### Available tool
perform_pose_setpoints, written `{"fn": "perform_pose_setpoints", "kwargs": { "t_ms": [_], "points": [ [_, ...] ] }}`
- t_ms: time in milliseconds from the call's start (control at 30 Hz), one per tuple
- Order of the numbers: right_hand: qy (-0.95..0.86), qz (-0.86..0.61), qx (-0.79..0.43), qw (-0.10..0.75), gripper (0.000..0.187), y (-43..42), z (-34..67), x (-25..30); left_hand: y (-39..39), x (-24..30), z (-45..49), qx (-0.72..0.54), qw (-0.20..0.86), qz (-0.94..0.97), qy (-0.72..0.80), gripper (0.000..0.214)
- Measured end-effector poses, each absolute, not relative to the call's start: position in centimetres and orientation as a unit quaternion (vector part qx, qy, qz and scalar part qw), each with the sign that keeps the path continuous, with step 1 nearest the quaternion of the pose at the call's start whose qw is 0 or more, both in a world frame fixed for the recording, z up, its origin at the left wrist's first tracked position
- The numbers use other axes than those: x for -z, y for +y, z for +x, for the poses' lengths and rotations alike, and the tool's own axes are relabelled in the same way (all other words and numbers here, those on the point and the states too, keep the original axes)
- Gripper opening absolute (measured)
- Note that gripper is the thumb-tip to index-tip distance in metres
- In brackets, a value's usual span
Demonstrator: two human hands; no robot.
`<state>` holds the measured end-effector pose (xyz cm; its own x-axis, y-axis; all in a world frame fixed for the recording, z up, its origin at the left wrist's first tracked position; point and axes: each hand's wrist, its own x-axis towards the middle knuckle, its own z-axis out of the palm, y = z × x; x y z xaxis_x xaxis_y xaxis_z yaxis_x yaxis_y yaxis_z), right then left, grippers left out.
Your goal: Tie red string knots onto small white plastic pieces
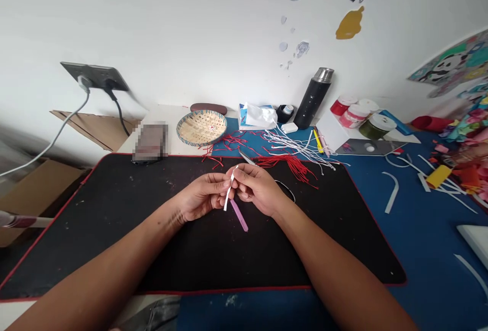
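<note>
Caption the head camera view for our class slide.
Left hand and right hand pinch a white strip above a black desk mat.

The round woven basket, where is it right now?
In the head view, the round woven basket sits at the back of the desk, left of centre, just beyond the black desk mat and left of the tangled red strings.

Left hand (pixel 200 196), right hand (pixel 257 188): two hands holding one white paper strip (pixel 230 193), one purple stick (pixel 239 215). One woven basket (pixel 202 144) sitting beyond. One black thermos (pixel 312 98) standing beside one tissue box (pixel 257 117). Four jars (pixel 354 116) lining wall. Two plugs (pixel 84 83) filling one wall socket (pixel 95 74). One bunch red threads (pixel 290 166), one bunch white cords (pixel 297 145) lying behind hands.
</note>
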<state>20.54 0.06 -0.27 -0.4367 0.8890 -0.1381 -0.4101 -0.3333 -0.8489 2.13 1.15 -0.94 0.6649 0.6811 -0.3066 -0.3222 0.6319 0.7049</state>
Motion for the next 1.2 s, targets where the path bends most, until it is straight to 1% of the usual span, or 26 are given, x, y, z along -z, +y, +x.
{"fn": "perform_pose_setpoints", "kwargs": {
  "t_ms": [200, 433, 833, 1067, 1200],
  "points": [
    [-0.377, -0.329, -0.759, 0.417, 0.039, 0.02, 20.53, 0.32, 1.02, 0.96, 2.15, -0.282, 0.85, 0.33, 0.3, 0.03],
    [-0.363, -0.321, -0.769, 0.417, 0.038, 0.09, 20.52, 0.45, 0.87, 0.84, 2.11, -0.286, 0.852, 0.322, 0.297, 0.033],
    [-0.382, -0.344, -0.75, 0.415, 0.042, -0.16, 20.24, 0.39, 0.88, 1.11, 2.17, -0.275, 0.85, 0.346, 0.287, 0.036],
    [-0.378, -0.36, -0.739, 0.425, 0.039, -0.15, 20.22, 0.31, 0.69, 0.83, 2.19, -0.3, 0.838, 0.338, 0.305, 0.029],
    [-0.381, -0.361, -0.737, 0.425, 0.04, -0.13, 20.24, 0.23, 0.69, 0.65, 2.17, -0.296, 0.826, 0.358, 0.32, 0.03]
  ]
}}
